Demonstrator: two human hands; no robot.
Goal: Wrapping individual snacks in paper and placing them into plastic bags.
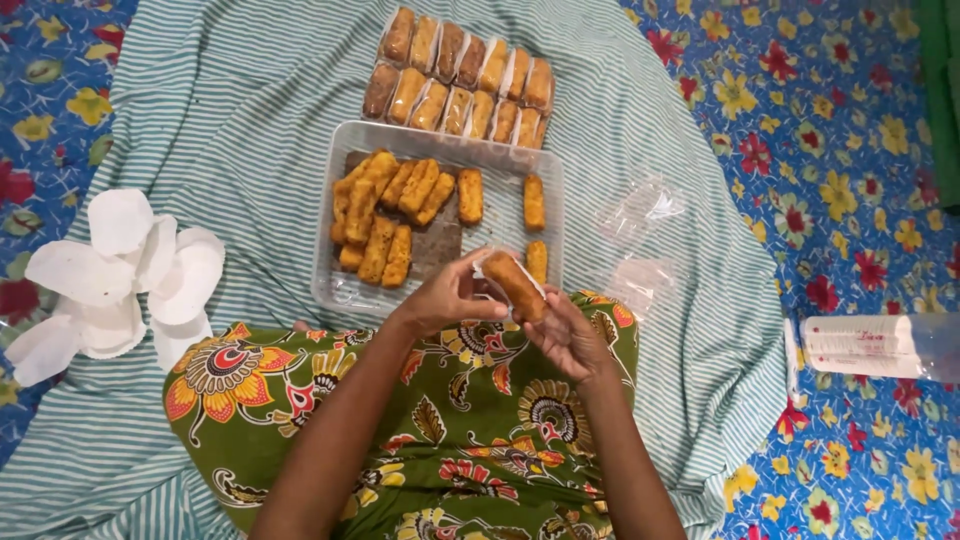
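My left hand (447,297) and my right hand (567,335) together hold one golden fried roll (514,285) with a bit of white paper around it, just above my lap. In front of them lies a clear plastic tray (345,290) with several unwrapped fried rolls (385,205) piled at its left and three apart at its right. Beyond the tray lie two rows of wrapped rolls (462,82) in white paper and clear film.
A striped teal cloth (220,120) covers a blue flowered mat (840,130). White paper cups (120,275) lie loose at the left. Clear plastic wrappers (640,215) lie right of the tray. A sleeve of stacked white papers (870,347) lies at the far right.
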